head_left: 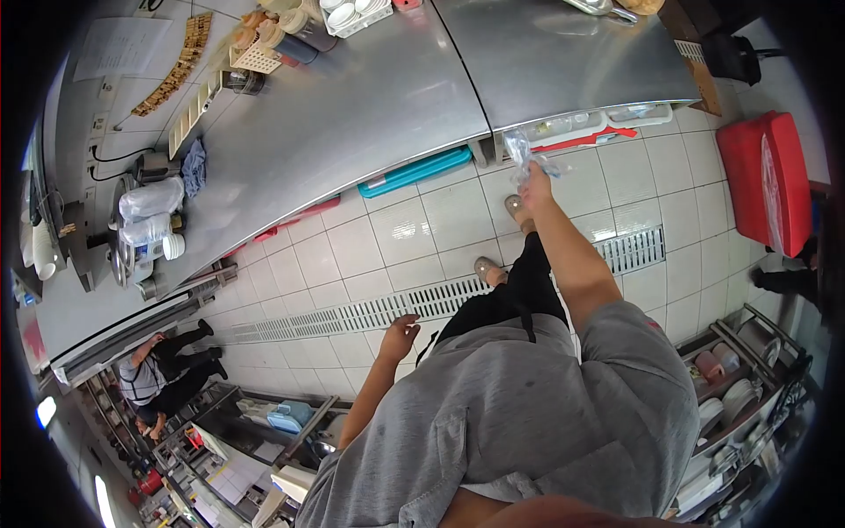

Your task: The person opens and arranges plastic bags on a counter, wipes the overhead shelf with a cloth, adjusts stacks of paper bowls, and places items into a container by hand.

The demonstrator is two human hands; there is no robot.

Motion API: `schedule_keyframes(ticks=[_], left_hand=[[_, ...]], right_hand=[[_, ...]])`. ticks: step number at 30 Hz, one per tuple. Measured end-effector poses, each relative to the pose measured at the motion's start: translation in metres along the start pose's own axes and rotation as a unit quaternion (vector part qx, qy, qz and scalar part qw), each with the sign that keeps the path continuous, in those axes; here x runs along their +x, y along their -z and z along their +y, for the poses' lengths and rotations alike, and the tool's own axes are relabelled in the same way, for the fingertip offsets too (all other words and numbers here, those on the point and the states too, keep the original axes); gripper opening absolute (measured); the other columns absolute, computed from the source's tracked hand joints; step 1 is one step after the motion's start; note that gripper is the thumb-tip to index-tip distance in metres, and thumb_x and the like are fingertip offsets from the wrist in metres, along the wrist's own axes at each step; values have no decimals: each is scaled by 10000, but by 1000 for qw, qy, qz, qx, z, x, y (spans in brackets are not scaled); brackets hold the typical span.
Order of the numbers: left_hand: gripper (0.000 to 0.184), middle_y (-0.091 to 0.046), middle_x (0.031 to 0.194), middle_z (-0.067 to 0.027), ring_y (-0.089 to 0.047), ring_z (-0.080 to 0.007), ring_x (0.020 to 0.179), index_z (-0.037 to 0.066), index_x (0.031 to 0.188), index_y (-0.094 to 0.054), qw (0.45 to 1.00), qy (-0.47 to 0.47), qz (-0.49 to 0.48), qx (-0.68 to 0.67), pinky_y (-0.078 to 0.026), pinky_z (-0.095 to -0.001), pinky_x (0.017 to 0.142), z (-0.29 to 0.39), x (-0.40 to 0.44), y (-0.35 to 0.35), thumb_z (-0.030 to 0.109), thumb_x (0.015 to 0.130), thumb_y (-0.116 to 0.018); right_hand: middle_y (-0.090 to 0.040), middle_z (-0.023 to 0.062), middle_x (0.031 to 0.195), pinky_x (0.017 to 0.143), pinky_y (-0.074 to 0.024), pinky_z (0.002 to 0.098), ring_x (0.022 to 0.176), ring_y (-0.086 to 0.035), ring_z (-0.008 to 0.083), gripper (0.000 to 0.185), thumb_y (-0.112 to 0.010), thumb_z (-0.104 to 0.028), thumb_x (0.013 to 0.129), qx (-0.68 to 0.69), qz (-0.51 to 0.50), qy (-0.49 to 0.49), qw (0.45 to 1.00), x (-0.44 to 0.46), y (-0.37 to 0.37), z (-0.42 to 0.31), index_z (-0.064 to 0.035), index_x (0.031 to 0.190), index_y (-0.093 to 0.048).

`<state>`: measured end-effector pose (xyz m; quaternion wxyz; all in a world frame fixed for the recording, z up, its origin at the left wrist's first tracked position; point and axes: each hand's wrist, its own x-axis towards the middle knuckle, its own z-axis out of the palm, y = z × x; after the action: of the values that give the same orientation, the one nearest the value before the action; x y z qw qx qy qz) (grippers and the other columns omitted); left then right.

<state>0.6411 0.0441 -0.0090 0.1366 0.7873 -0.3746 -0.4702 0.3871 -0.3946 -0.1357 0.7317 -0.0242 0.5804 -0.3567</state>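
My right hand (535, 187) is closed around a crumpled clear plastic bag (519, 151), held out in front of the steel counter's (352, 97) lower edge. Part of the bag spreads out beside my fingers, and what it contains, if anything, I cannot make out. White trays (563, 130) with a red edge stick out under the counter close to that hand. My left hand (403, 336) hangs at my side above the tiled floor, fingers loosely bent and apart, with nothing in it.
A teal lid or tray (415, 172) lies under the counter. To the right stands a red bin (764, 180). A floor drain grate (352, 317) runs beneath me. Shelves of dishes (735, 400) are behind me. Another person (150, 378) is at the far left.
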Motion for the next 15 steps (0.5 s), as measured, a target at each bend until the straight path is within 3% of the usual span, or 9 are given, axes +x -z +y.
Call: schedule_keyframes(ticks=[1, 3, 5, 6, 8, 9, 10, 13, 15], left_hand=[[303, -677, 1197, -167, -684, -299, 995, 55, 1204, -676, 1000, 0, -2, -3, -554, -382, 859, 9, 1, 1, 181, 928, -682], [321, -675, 1192, -166, -686, -308, 992, 51, 1214, -662, 1000, -10, -1, 25, -552, -391, 862, 25, 8, 4, 188, 926, -688], [328, -671, 1190, -167, -683, -301, 994, 44, 1215, -647, 999, -31, -1, 23, -550, -393, 856, 39, 19, 6, 198, 929, -688], [329, -670, 1189, -167, -683, -297, 995, 45, 1215, -644, 999, -36, -6, 21, -548, -393, 852, 56, 24, 8, 201, 930, -689], [401, -664, 1189, -112, -669, -209, 1023, 35, 1312, -570, 998, -29, -36, -43, -531, -352, 874, 88, 35, 13, 201, 962, -676], [498, -639, 1226, -121, -649, -210, 1063, 41, 1389, -492, 991, -33, -54, -118, -518, -357, 913, 115, 37, 19, 225, 967, -680], [607, -596, 1303, -155, -616, -238, 1134, 40, 1455, -408, 967, -42, -76, -238, -489, -375, 981, 127, 45, 17, 247, 961, -692], [805, -429, 1523, -207, -376, -305, 1443, 19, 1548, -262, 905, -79, -127, -398, -292, -427, 1179, 192, 51, 37, 367, 954, -680], [833, -411, 1538, -204, -364, -311, 1451, 14, 1549, -256, 864, -80, -146, -474, -274, -437, 1188, 207, 63, 43, 396, 945, -684]], right_hand=[[-556, -23, 811, 465, -347, 273, 612, -484, 102, 150, -596, -316, 974, -2, 2, 1, 1000, -14, 7, 4, -166, 970, -608], [-573, -4, 806, 551, -412, 306, 633, -511, 118, 172, -602, -316, 959, 141, -12, 11, 990, -50, 26, 18, -144, 955, -603], [-582, 12, 801, 616, -426, 320, 657, -517, 138, 247, -585, -381, 956, 181, -218, -22, 959, -74, 78, 34, -135, 944, -600], [-576, 16, 786, 617, -421, 324, 660, -519, 149, 285, -578, -412, 952, 206, -264, -54, 941, -101, 90, 33, -127, 940, -599], [-570, 19, 770, 617, -416, 328, 662, -520, 160, 324, -570, -442, 947, 225, -307, -83, 921, -148, 109, 35, -119, 937, -597], [-563, 32, 761, 576, -412, 329, 640, -520, 172, 311, -559, -402, 942, 245, -326, -105, 907, -165, 118, 40, -95, 976, -597], [-560, 39, 757, 555, -410, 329, 629, -520, 178, 308, -553, -382, 940, 252, -335, -118, 900, -181, 120, 40, -83, 996, -597], [-544, 42, 734, 548, -397, 325, 606, -510, 198, 337, -524, -369, 948, 210, -311, -217, 901, -233, 97, 24, -53, 1039, -597], [-542, 41, 731, 569, -409, 329, 625, -519, 193, 322, -513, -355, 955, 124, -333, -250, 901, -233, 87, 26, -57, 1040, -600]])
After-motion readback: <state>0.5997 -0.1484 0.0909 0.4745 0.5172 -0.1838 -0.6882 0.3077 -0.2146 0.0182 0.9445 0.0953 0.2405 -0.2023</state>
